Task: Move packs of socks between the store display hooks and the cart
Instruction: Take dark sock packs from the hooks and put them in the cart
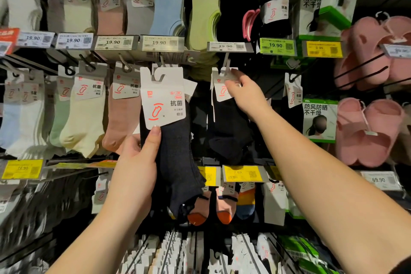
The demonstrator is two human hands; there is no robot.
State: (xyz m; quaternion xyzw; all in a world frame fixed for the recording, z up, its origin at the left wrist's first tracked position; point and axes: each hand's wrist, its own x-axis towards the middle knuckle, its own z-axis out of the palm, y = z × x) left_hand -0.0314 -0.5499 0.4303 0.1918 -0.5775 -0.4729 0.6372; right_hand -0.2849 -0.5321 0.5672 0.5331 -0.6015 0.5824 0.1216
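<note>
Your left hand [135, 158] grips a pack of dark socks [173, 151] by its left edge, thumb flat across the front just under the white header card [163, 98] and the other fingers curled out of sight behind. Holding it low on the sock body leaves the card's cut-out hanger slot free, which is the part that has to meet a peg. The slot sits level with a display hook [162, 60] of the middle row, but you cannot tell from here whether the card is already threaded on it or only held in front.

Your right hand [243, 91] reaches further in to the neighbouring hook [225, 62], fingers pinching the top of the card on a black sock pack [229, 122] that hangs there. Taking it at the card, right beside the peg, gives you control of the slot itself, so the pack can slide along the wire without twisting; the socks below hang loose and dark against the shadowed back panel.

The cart is not in view, so both packs are at the display end of the job. Yellow price tags [242, 172] line the rail beneath, and pink slippers [367, 131] hang well off to the right, clear of either hand
</note>
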